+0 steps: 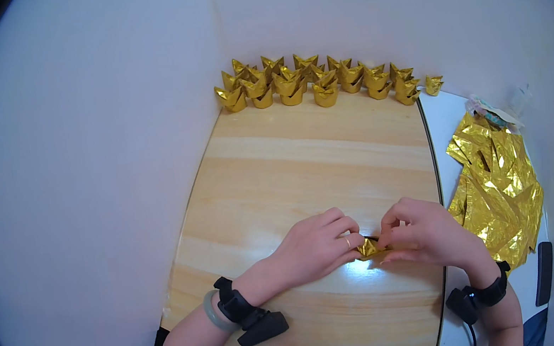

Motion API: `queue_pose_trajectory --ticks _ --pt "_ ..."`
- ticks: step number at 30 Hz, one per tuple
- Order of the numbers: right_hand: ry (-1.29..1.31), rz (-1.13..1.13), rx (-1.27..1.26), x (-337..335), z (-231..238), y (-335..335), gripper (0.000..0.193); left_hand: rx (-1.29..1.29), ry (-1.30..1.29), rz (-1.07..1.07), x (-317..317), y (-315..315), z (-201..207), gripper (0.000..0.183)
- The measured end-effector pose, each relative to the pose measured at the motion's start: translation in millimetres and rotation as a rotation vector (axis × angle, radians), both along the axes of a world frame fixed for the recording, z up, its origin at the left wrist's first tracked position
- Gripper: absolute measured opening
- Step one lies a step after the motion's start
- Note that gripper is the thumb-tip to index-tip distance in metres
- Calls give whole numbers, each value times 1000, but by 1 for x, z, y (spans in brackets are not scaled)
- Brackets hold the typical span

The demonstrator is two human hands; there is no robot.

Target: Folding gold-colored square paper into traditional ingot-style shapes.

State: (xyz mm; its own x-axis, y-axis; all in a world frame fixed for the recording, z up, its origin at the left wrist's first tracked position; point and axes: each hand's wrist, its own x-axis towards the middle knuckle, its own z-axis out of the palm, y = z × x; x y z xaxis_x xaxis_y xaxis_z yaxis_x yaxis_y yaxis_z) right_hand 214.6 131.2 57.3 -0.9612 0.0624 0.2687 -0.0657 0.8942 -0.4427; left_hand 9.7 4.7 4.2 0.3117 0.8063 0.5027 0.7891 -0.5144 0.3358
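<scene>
Between my two hands, just above the near part of the wooden table, is a small folded piece of gold foil paper. My left hand pinches its left end, with a ring on one finger. At the opposite end, the fingers of my right hand are bent and pressed to the foil. Much of the piece is covered by my fingers, so its full shape is hidden. Several folded gold paper ingots with pointed tips stand in rows along the table's far edge.
To the right, a pile of gold foil sheets lies on a white surface beside the wooden table. One small gold ingot and a crumpled clear plastic wrapper are behind it. White walls close in the far and left sides.
</scene>
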Motion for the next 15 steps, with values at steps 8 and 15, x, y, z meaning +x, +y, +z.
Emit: queue_pose_trajectory --ticks 8,15 --pt "-7 14 280 -1 -4 -7 12 86 126 -76 -4 2 1 15" --pt "-37 4 254 -1 -7 -6 12 -29 -28 -89 -2 2 1 16"
